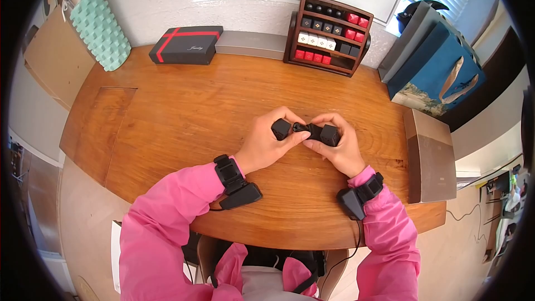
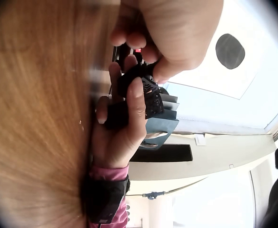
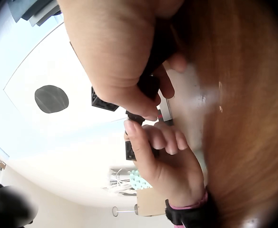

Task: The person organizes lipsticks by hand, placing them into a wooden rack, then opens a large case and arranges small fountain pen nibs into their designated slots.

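Both hands meet above the middle of the table in the head view. The left hand (image 1: 266,140) curls round a black block-shaped piece (image 1: 281,129), thumb pointing toward the other hand. A second black piece (image 1: 329,135) with a square end is gripped by the right hand (image 1: 344,147). Between the fingertips lies a small round black part (image 1: 300,127); whether it joins the two pieces cannot be told. In the left wrist view the right hand (image 2: 122,133) has its thumb along the black piece (image 2: 153,103). The right wrist view shows the left hand (image 3: 170,166) pinching its piece (image 3: 130,150).
A wooden rack (image 1: 356,22) of red, white and black cubes stands at the back beside a long grey box (image 1: 251,44). A black box with red ribbon (image 1: 186,45) lies back left. Blue bag (image 1: 432,72) and brown box (image 1: 430,156) are right; mint bag (image 1: 100,30) left.
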A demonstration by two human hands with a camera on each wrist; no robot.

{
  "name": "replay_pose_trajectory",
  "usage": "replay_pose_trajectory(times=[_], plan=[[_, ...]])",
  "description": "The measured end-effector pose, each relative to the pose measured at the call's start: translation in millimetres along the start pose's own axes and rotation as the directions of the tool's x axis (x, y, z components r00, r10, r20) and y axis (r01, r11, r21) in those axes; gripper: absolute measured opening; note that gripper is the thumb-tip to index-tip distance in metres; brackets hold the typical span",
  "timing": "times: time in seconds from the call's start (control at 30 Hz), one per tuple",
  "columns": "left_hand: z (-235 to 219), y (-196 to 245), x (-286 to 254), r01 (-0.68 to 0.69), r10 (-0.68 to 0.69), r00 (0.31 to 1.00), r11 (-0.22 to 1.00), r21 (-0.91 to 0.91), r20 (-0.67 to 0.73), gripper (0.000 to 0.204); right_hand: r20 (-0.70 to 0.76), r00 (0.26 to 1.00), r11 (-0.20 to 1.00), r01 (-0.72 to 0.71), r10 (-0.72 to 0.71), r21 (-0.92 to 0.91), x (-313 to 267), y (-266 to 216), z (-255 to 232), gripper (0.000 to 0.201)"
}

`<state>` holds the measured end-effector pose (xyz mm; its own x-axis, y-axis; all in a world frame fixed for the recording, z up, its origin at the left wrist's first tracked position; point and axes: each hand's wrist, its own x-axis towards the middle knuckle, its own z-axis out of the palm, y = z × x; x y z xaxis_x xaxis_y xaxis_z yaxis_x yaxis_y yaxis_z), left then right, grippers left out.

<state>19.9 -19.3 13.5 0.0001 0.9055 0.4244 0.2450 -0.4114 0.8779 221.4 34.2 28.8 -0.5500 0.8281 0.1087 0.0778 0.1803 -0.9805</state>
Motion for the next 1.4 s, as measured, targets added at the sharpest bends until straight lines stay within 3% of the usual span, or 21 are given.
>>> replay_pose_trajectory(times=[0.03, 0.1, 0.17, 0.3, 0.37, 0.5, 0.6, 0.67, 0.9, 1.0, 1.07, 1.13, 1.2, 1.4], plan=[[-0.5, -0.2, 0.1, 0.002, -0.002, 1.0, 1.0, 0.024, -0.002, 0.021, -0.001, 1.0, 1.0, 0.0, 0.0, 0.001, 0.8, 4.4, -0.4, 0.036], [-1.1, -2.0, 0.6, 0.005, -0.005, 1.0, 0.999, 0.048, -0.004, 0.021, -0.022, 0.983, 0.973, 0.178, -0.183, -0.15, 3.2, 17.0, -1.4, 0.034], [-1.1, -6.0, 1.4, 0.125, -0.125, 0.992, 0.987, 0.105, -0.012, 0.022, -0.041, 0.982, 0.971, 0.176, -0.185, -0.16, 2.2, 14.6, 0.4, 0.031], [0.1, -1.2, 3.7, 0.183, -0.184, 0.983, 0.982, 0.05, 0.004, 0.022, -0.083, 0.976, 0.957, 0.178, -0.201, -0.229, 2.2, 14.1, -0.6, 0.03], [0.6, 4.4, 4.8, 0.006, -0.006, 1.0, 1.0, -0.023, -0.015, 0.022, -0.094, 0.977, 0.963, 0.17, -0.193, -0.21, 3.0, 16.5, 0.0, 0.03], [-0.6, -8.2, 3.0, -0.047, 0.047, 0.999, 0.997, 0.057, 0.003, 0.021, -0.098, 0.981, 0.969, 0.147, -0.169, -0.201, 3.9, 17.6, 0.3, 0.031], [-1.3, -4.9, 3.5, -0.013, 0.014, 1.0, 0.996, 0.087, -0.01, 0.021, -0.082, 0.985, 0.964, 0.13, -0.152, -0.231, 3.3, 15.7, -0.3, 0.03], [-1.3, -1.3, 3.8, 0.165, -0.164, 0.986, 0.985, 0.053, -0.022, 0.028, -0.082, 0.986, 0.961, 0.12, -0.145, -0.25, 2.9, 15.3, -0.6, 0.03], [-1.6, -1.1, 4.5, 0.23, -0.229, 0.973, 0.973, 0.03, -0.027, 0.03, -0.105, 0.981, 0.964, 0.135, -0.163, -0.231, 1.0, 8.9, 3.6, 0.03], [-0.7, -6.1, 5.6, 0.174, -0.179, 0.975, 0.984, -0.048, -0.129, 0.027, -0.129, 0.984, 0.975, 0.099, -0.126, -0.201, 1.9, 11.7, 2.5, 0.032], [-3.2, -9.7, 7.3, 0.223, -0.28, 0.956, 0.885, -0.408, -0.083, 0.026, -0.108, 0.977, 0.954, 0.151, -0.184, -0.26, 3.2, 13.2, 1.4, 0.032], [-4.9, -10.0, 7.7, 0.221, -0.258, 0.964, 0.91, -0.349, -0.06, 0.028, -0.083, 0.967, 0.926, 0.203, -0.24, -0.317, 3.7, 13.2, 0.7, 0.032], [-5.8, -13.6, 8.3, 0.132, -0.146, 0.989, 0.958, -0.253, -0.037, 0.029, -0.048, 0.989, 0.949, 0.121, -0.141, -0.291, 3.5, 12.6, 0.5, 0.032], [1.8, -14.1, 9.1, 0.077, -0.062, 0.996, 0.971, -0.225, 0.07, 0.039, 0.004, 0.985, 0.935, 0.168, -0.175, -0.314, 4.0, 15.8, -0.8, 0.036]])
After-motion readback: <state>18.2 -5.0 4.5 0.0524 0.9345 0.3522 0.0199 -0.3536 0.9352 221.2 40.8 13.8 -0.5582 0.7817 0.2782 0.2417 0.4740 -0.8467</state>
